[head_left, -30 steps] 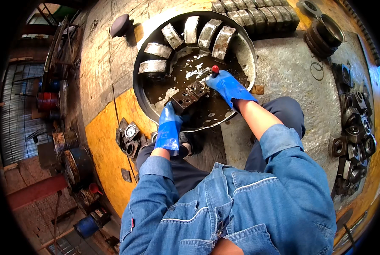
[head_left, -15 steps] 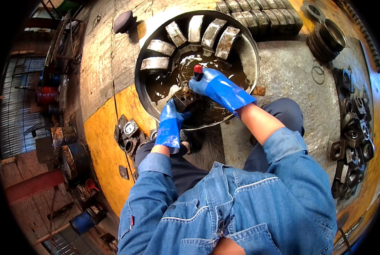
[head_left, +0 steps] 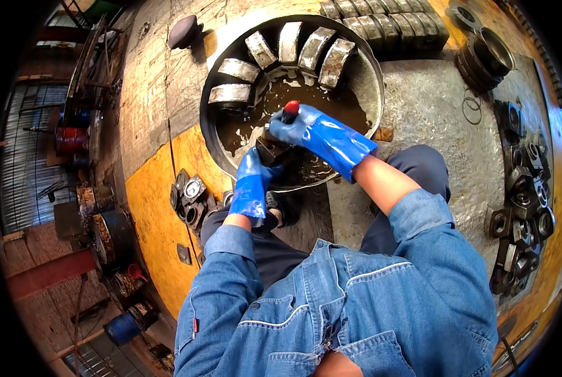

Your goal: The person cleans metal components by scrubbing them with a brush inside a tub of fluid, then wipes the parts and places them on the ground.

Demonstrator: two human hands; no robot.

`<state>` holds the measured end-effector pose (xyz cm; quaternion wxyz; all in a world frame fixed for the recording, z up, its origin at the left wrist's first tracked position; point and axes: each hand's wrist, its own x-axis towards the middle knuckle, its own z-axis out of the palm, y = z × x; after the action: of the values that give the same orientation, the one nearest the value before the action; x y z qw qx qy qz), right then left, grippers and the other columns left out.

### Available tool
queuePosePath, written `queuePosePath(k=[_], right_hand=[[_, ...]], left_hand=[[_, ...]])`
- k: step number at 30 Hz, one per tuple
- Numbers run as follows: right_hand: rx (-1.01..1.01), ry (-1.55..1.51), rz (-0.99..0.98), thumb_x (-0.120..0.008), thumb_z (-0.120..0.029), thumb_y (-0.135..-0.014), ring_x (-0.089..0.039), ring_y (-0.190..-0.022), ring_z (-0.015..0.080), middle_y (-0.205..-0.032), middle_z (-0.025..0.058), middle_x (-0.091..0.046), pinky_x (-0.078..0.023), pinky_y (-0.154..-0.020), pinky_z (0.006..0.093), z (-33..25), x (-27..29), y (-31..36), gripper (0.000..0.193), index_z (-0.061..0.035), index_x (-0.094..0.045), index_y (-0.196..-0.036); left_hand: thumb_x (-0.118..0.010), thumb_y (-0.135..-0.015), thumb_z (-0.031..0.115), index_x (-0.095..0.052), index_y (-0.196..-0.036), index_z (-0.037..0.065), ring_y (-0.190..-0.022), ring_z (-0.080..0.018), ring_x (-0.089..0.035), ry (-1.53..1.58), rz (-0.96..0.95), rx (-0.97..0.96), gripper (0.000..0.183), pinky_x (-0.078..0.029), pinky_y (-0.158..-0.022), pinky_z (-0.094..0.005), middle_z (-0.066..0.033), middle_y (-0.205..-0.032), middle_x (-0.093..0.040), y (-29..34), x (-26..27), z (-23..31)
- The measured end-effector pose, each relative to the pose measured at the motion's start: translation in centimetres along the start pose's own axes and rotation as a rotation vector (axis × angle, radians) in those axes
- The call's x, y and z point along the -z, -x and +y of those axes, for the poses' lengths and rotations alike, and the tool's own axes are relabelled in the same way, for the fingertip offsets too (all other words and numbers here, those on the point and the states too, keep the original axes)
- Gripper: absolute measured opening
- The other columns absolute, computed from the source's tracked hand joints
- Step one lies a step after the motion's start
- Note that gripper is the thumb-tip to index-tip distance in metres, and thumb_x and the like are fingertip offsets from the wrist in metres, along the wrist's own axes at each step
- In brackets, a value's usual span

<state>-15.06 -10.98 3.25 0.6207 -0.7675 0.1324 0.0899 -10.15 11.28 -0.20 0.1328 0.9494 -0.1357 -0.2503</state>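
Observation:
My left hand, in a blue rubber glove, is closed on the near side of a dark, oily metal block. It holds the block tilted over the murky liquid in a large round metal basin. My right hand, gloved the same way, grips a tool with a red-and-black handle. The handle's end sticks up out of the fist. Its working end is hidden under the glove, right above the block. Several curved metal segments stand along the basin's far wall.
More curved metal pieces are stacked behind the basin. Dark rings stand at the far right, with several greasy parts below them. Smaller metal parts lie left of the basin. A dark rounded object sits at the far left.
My right hand has shifted slightly left and down with the tool, covering more of the metal block. The liquid's surface has changed. My left hand stays nearly still.

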Motion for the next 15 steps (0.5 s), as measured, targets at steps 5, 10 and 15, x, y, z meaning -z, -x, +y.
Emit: queuePosePath(k=[5, 10, 15], right_hand=[[-0.120, 0.350, -0.004, -0.065, -0.040, -0.087, -0.073, -0.099, 0.0366, -0.101, 0.0173, -0.077, -0.057, -0.090, 0.0438, -0.2, 1.4, 0.0, 0.035, -0.0135, -0.078, -0.106], [-0.205, 0.327, 0.266, -0.067, -0.042, -0.088, -0.073, -0.098, 0.0361, -0.105, 0.0152, -0.078, -0.058, -0.090, 0.0395, 3.8, 2.4, -1.3, 0.036, -0.0144, -0.077, -0.109], [-0.365, 0.287, 0.253, -0.067, -0.041, -0.090, -0.074, -0.094, 0.0329, -0.100, 0.0171, -0.077, -0.057, -0.086, 0.0399, 9.8, 2.1, -4.2, 0.038, -0.0069, -0.076, -0.104]], left_hand=[[-0.093, -0.070, 0.043, -0.069, -0.123, 0.001, -0.116, -0.0374, -0.070, -0.019, -0.019, 0.025, 0.072, -0.055, -0.100, -0.0432, -0.0218, -0.121, -0.074, 0.8, 1.0, 1.5], [-0.095, -0.068, 0.041, -0.069, -0.114, 0.001, -0.108, -0.0383, -0.072, -0.010, 0.054, -0.008, 0.066, -0.056, -0.094, -0.0444, -0.0210, -0.112, -0.076, 0.4, -0.1, -0.5], [-0.096, -0.068, 0.039, -0.068, -0.109, 0.002, -0.102, -0.0372, -0.072, -0.042, 0.075, -0.056, 0.062, -0.056, -0.089, -0.0441, -0.0196, -0.105, -0.076, -0.5, -0.5, -0.7]])
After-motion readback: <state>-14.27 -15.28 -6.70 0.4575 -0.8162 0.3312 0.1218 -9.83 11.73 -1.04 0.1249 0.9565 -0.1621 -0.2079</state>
